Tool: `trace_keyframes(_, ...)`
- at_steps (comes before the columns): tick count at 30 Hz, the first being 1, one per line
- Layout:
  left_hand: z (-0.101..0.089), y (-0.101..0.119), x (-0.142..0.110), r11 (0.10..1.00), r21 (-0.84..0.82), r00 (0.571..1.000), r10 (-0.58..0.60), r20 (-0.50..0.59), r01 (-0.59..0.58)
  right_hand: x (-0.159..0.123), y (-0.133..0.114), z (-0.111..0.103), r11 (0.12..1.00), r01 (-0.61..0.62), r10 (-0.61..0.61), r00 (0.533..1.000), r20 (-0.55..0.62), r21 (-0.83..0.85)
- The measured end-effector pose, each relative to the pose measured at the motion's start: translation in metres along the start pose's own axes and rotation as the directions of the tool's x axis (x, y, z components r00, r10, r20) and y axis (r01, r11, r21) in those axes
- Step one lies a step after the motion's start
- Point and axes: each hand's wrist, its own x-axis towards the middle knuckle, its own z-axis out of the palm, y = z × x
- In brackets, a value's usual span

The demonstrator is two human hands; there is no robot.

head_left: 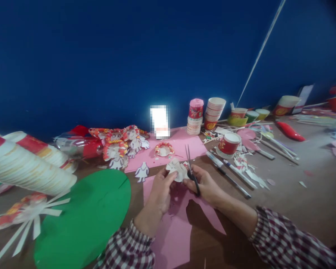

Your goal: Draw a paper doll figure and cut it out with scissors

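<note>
My left hand [161, 186] pinches a crumpled-looking piece of white paper [177, 168] between thumb and fingers. On its other side my right hand [204, 183] is wrapped round black-handled scissors [195, 178], whose blades point up and away from me beside the paper's right edge. The right fingertips also come close to the paper; whether they touch it I cannot tell. Under both hands lies pink paper [170, 239] with a cut edge. A small white paper figure [142, 172] rests just left of my left hand. Beyond the hands is a red and yellow ring [164, 149].
A green paper oval [84, 220] and stacked paper cups [30, 168] lie at left. Decorated paper dolls [117, 145] are piled behind. Cup stacks [215, 112], a red cup [229, 144], pens [229, 175] and paper scraps [254, 175] stand or lie at right. A bright screen [160, 121] leans at the blue wall.
</note>
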Motion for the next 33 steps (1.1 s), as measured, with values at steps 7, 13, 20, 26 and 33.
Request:
trace_keyframes(7,-0.004,0.000,0.001,0.998,0.057,1.000,0.004,-0.029,-0.003,-0.002,-0.017,-0.003,0.998,-0.030,0.028,0.998,-0.052,-0.051)
trace_keyframes(13,-0.005,0.000,0.001,0.989,0.145,0.999,-0.010,0.046,0.003,0.003,-0.013,-0.011,1.000,0.014,-0.014,0.995,-0.102,-0.008)
trace_keyframes(20,-0.016,-0.004,0.007,0.966,0.259,0.991,-0.043,0.125,0.009,0.003,-0.011,-0.012,0.998,0.022,-0.021,0.999,-0.025,0.050)
trace_keyframes(26,-0.013,0.001,0.003,0.984,0.179,0.993,-0.014,0.121,-0.008,0.003,-0.009,-0.011,0.994,-0.056,0.059,0.998,-0.035,0.098)
trace_keyframes(33,-0.007,0.004,0.007,0.983,-0.129,0.986,0.112,-0.121,-0.127,0.009,-0.003,-0.016,0.964,-0.024,0.103,0.951,-0.291,0.263)
